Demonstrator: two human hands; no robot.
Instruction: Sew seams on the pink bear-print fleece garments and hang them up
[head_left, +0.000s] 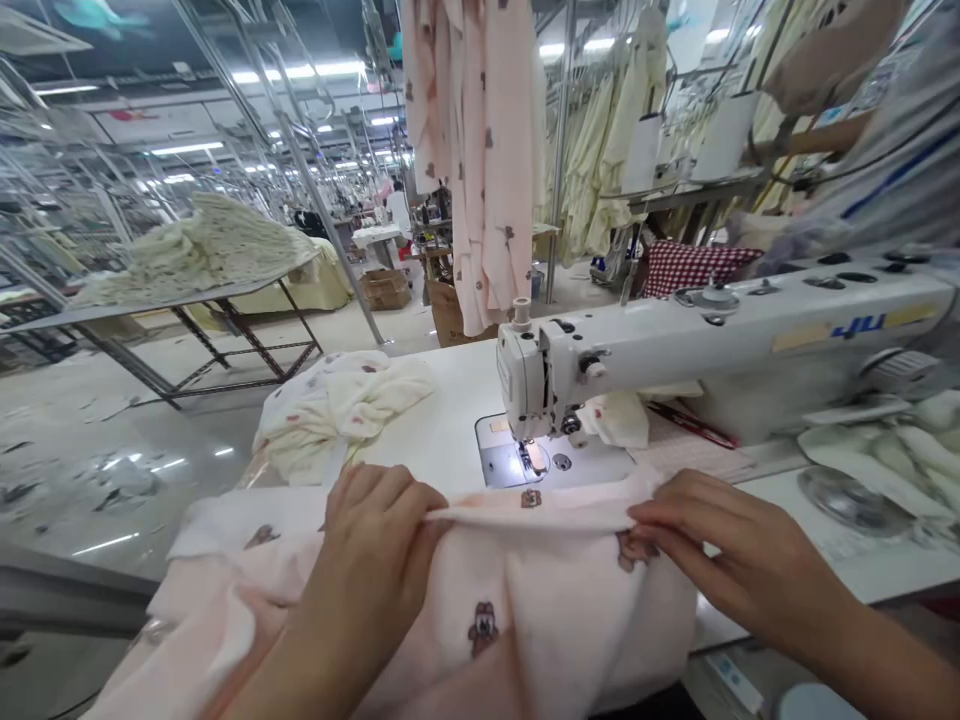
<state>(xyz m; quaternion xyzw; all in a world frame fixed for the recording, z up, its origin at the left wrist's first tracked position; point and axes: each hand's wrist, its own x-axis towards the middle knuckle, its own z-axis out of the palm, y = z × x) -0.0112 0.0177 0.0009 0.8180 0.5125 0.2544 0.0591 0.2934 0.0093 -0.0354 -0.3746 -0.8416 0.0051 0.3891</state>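
Observation:
Pale pink fabric (555, 590) printed with small brown bears lies over the front of the sewing table and hangs off its edge. My left hand (386, 530) is closed on the fabric's upper edge, thumb toward the right. At the other end of that edge, my right hand (697, 530) pinches the cloth between thumb and fingers. A folded strip runs fairly straight between both hands. Just beyond it stands a white sewing machine (720, 330), its lit presser foot (533, 457) over the metal needle plate (491, 465). The fabric lies in front of the foot.
Crumpled cream printed cloth (345, 405) sits on the table at left. Red-handled scissors or snips (694, 425) and a round metal dish (855, 498) lie at right. Pink printed pieces (480, 160) hang behind the machine. A cloth-piled table (202, 290) stands across the aisle.

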